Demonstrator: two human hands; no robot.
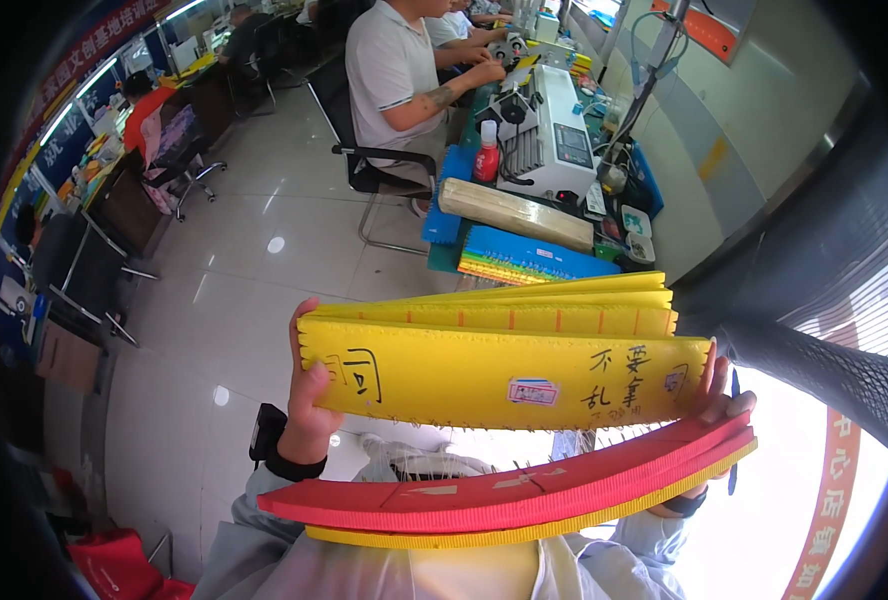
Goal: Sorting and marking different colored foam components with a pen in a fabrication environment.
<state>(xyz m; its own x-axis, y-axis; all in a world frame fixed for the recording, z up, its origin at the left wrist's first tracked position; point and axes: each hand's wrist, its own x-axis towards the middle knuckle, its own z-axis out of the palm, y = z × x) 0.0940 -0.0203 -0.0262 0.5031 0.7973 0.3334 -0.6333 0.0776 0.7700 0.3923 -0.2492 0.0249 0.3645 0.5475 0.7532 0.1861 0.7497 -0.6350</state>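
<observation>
Several long yellow foam boards point(444, 365) with notched ends are held up in front of me, spread slightly apart at their top edges. The front one bears dark handwriting and a small label. At its left end my left hand point(310, 405) is closed, thumb in front. My right hand point(719, 388) grips the right end, its fingers partly hidden. Below, a bowed stack of red foam strips point(504, 490) lies over a yellow strip point(524, 533), its right end against my right hand. Thin spikes show along the red stack's upper edge. A slim dark pen-like stick point(733, 470) stands beside that hand.
Ahead is a workbench with a white machine point(564, 145), a red bottle point(486, 152), a wrapped long block point(514, 213) and blue boards point(534, 255). A person point(394, 75) sits there on a black chair point(389, 170). Dark mesh point(814, 370) hangs at right.
</observation>
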